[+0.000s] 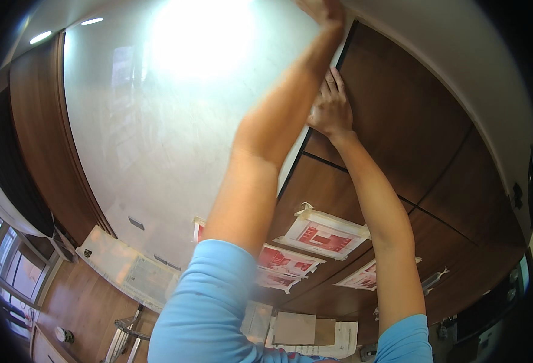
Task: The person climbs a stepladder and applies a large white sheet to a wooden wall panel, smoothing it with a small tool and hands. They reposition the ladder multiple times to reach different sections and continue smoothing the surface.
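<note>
Head view: black strip [347,43] slants through upper centre.
Right hand [332,111] flat over it, fingers extended, likely for steadying; left hand [324,11] cropped at top edge, can't tell grip.

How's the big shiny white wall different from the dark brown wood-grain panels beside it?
The shiny white wall shows a bright glare; the dark brown wood-grain panels look duller. The wall is a plain broad stretch, while the panels are split by black lines. Both are big, flat-looking surfaces, and the right hand is by the edge between them.
</note>
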### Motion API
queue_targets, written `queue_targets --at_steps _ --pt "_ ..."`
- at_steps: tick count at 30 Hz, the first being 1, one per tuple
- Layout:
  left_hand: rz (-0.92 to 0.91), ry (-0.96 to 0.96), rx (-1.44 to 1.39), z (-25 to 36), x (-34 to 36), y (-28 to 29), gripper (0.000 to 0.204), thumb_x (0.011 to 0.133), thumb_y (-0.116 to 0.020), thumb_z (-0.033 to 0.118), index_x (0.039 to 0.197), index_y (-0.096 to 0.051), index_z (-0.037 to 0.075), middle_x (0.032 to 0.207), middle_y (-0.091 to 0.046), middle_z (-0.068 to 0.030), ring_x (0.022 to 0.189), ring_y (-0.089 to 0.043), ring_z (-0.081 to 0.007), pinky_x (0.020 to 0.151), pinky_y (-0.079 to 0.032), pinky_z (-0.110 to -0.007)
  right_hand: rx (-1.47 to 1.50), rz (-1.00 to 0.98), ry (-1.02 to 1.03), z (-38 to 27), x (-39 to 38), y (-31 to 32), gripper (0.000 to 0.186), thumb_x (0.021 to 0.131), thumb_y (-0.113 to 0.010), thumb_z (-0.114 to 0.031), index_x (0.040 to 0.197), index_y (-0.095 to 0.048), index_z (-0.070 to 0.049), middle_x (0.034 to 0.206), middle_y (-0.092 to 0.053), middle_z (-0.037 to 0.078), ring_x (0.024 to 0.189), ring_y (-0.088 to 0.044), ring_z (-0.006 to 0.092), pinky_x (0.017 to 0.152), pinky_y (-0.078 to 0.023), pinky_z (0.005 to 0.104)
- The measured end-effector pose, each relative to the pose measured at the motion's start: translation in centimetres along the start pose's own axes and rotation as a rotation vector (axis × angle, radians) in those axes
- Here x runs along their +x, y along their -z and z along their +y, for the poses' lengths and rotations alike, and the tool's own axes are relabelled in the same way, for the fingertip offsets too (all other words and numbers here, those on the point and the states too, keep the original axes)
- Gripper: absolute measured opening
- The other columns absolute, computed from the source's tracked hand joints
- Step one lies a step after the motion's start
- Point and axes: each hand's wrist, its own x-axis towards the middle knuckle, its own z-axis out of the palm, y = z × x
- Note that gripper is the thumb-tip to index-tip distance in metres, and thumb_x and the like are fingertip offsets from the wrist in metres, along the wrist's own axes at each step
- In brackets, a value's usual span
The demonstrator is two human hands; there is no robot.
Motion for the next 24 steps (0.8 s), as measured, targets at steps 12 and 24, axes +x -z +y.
queue_targets --at_steps 12,24 --pt "0.063 0.061 -0.024 0.1 12.4 7.6 0.068 0.105 -0.034 0.038 0.155 -0.027 -0.007 0.157 -0.035 -0.0319 0.143 -0.035 -0.0421 0.121 -0.022 -0.049 0.067 0.185 0.045 -0.2 0.1 0.0 0.054 0.092 -0.064 -0.035 0.140 -0.058 -0.011 0.162 -0.040 0.012 0.152 -0.034 0.0285 0.125 -0.028 0.0471" --pt "0.044 0.046 -0.002 1.1 7.7 6.1 0.058 0.104 -0.035 0.032 0.145 -0.042 -0.008 0.148 -0.047 -0.0307 0.133 -0.046 -0.0417 0.115 -0.029 -0.050 0.095 0.190 0.053 -0.3 0.2 0.9 0.056 0.090 -0.066 -0.032 0.140 -0.056 -0.010 0.158 -0.042 0.014 0.151 -0.034 0.0301 0.125 -0.028 0.0472"
